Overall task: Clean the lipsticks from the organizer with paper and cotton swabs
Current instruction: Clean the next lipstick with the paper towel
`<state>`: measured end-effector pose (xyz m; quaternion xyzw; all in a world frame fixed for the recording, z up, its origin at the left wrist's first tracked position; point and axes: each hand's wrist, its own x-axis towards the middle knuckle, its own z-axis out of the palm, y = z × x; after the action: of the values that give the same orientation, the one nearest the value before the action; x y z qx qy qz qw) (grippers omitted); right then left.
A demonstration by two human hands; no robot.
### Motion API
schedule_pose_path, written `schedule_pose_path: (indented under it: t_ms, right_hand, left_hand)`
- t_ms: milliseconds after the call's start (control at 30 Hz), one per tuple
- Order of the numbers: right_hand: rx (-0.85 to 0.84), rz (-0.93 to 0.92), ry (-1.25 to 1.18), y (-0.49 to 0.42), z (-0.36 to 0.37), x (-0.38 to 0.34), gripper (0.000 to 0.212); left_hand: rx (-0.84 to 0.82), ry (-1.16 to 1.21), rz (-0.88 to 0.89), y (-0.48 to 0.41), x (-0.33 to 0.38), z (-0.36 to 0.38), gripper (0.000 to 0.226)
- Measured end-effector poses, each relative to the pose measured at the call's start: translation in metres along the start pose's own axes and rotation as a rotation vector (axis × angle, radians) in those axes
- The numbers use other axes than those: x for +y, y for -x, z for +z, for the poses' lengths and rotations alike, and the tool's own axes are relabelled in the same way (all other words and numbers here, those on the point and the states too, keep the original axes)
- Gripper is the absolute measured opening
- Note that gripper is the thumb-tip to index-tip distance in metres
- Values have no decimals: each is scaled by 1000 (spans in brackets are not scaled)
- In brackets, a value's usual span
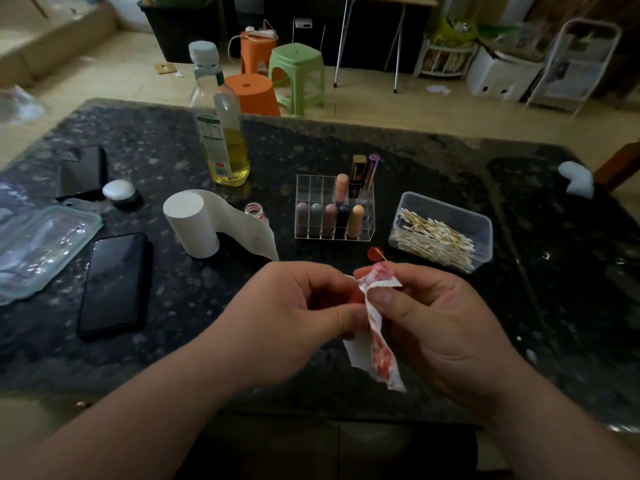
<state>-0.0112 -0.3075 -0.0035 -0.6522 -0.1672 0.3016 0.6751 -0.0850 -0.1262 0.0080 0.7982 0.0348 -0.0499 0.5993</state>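
Wiping above the near edge of the bench (pixel 450 161), you are pinching a red-smeared paper strip (pixel 381 344) between both hands. The left hand (pixel 294 317) and right hand (pixel 436 320) are each nipping it with thumb and curled fingers, hiding the lipstick being wiped. Folding to a white patch should be lifting more colour. Beyond, eight lipsticks (pixel 329 220) are standing in one organizer (pixel 311 188), beside one paper roll (pixel 190 223) and one swab tub (pixel 483 237).

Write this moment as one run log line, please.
step: paper wipe | left hand: holds stained paper | right hand: pinches stained paper | organizer: lipsticks inside
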Motion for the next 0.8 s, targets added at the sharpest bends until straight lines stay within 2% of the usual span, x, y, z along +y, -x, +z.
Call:
schedule_pose_path:
  t_ms: [100, 167, 233, 300, 333, 400, 467, 567, 633, 700, 733, 800]
  right_hand:
    - [-13, -73, 54, 3, 1, -4, 23]
    - [-24, -119, 97, 6, 1, -6, 21]
    - [-37, -142, 100, 6, 1, -8, 22]
    - [-52, -143, 67, 6, -1, -8, 22]
    - [-62, -137, 54, 5, -3, -8, 22]
    - [-69, -121, 49, 4, -6, -6, 22]
    - [-61, -111, 34, 4, -7, -5, 24]
    - [-47, -146, 56, 5, -6, -5, 31]
    - [-24, -190, 93, 5, -4, -6, 22]
    - [-1, -227, 126, 5, -1, -7, 18]
    - [7, -229, 130, 6, -1, -6, 18]
    - [0, -205, 97, 6, -1, -8, 16]
  left_hand:
    - [187, -139, 25, 6, 7, 11, 16]
    - [211, -130, 36, 7, 7, 12, 25]
    - [48, -41, -22, 4, 2, 6, 26]
    - [-256, 216, -98, 2, 0, 0, 25]
    - [-346, 345, -117, 2, -1, -2, 27]
    - [-386, 431, -141, 2, -2, -3, 30]
    - [-311, 297, -134, 0, 1, -2, 27]
    - [-98, 0, -67, 2, 12, 6, 15]
    - [83, -126, -9, 7, 15, 15, 30]
    - [183, -167, 46, 8, 14, 20, 42]
    - [173, -155, 37, 7, 13, 19, 46]
    - [-3, -23, -73, 1, 8, 12, 47]
